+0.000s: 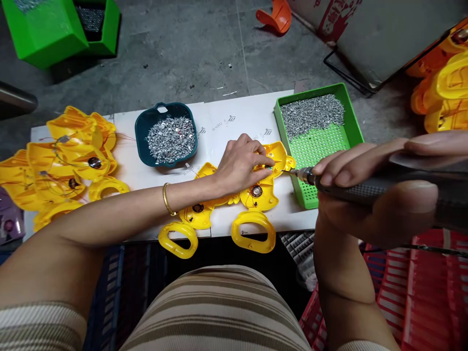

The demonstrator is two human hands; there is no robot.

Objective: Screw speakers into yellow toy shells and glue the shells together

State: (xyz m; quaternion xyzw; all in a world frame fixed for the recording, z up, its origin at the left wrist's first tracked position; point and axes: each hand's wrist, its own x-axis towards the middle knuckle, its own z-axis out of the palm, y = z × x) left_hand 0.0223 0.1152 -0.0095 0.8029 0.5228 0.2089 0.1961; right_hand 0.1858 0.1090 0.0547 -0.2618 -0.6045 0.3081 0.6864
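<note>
My right hand [376, 195] is wrapped round a dark electric screwdriver [369, 185], its bit pointing left at the edge of a yellow plastic shell [280, 153]. Over that shell my left hand [244, 163] is bent, thumb and fingers at a small green part [269, 166] inside it. Whether the fingertips grip that part is too small to tell. The shell has a round speaker [256, 191] and a looped handle [253, 232] at its lower end. A second yellow shell [199, 214] lies partly under my left forearm.
A dark teal bowl of screws [141, 141] stands left of centre, a green tray of screws [329, 146] at the right. More yellow shells [78, 156] are piled at the left end of the white board [219, 122]. Red crates [431, 292] are at lower right.
</note>
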